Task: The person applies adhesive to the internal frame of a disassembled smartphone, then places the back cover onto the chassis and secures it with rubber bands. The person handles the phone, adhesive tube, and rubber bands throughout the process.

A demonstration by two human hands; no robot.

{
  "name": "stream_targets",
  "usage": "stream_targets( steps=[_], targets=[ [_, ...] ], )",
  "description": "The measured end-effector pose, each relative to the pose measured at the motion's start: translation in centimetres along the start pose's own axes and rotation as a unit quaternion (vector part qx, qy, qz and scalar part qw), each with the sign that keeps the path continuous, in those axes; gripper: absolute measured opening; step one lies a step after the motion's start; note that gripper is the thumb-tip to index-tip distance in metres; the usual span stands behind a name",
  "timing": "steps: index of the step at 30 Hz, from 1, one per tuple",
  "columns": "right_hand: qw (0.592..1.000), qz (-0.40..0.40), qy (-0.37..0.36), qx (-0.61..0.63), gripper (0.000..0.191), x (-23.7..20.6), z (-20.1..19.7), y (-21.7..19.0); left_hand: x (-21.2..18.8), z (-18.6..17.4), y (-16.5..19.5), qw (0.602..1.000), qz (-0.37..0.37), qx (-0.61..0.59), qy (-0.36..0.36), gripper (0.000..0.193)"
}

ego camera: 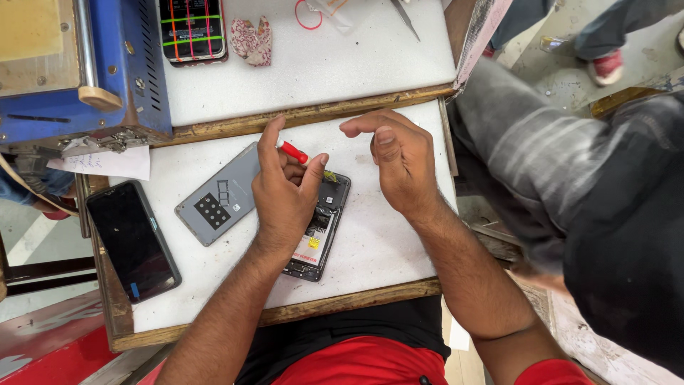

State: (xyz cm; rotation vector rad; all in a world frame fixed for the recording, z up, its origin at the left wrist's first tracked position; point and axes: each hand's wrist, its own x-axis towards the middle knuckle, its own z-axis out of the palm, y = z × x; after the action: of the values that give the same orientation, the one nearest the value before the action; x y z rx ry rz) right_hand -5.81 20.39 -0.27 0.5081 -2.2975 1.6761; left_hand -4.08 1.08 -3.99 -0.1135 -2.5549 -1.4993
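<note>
Left hand [285,189] pinches red-tipped tool [293,151] over opened phone [320,227], battery inside its shell. Right hand [399,160] loosely curled, empty, just beside.

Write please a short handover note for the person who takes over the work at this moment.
Left hand: holds a red-handled tool over the opened phone.
Right hand: empty, hovering above the white board, touching nothing.
Grey back cover lies off, beside the phone on its left.
Done: cover removed, insides exposed.
Left: work inside the phone; cover not yet refitted.
Black phone lies apart at the left edge.
</note>
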Motion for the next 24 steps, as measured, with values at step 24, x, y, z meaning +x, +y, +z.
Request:
stream_targets(
  steps=[24],
  targets=[
    [1.000, -0.002, 0.007, 0.017, 0.068, 0.1, 0.0, -0.2, 0.0, -1.6, 3.6, 0.949, 0.292, 0.078, -0.090, 0.051]
  ],
)
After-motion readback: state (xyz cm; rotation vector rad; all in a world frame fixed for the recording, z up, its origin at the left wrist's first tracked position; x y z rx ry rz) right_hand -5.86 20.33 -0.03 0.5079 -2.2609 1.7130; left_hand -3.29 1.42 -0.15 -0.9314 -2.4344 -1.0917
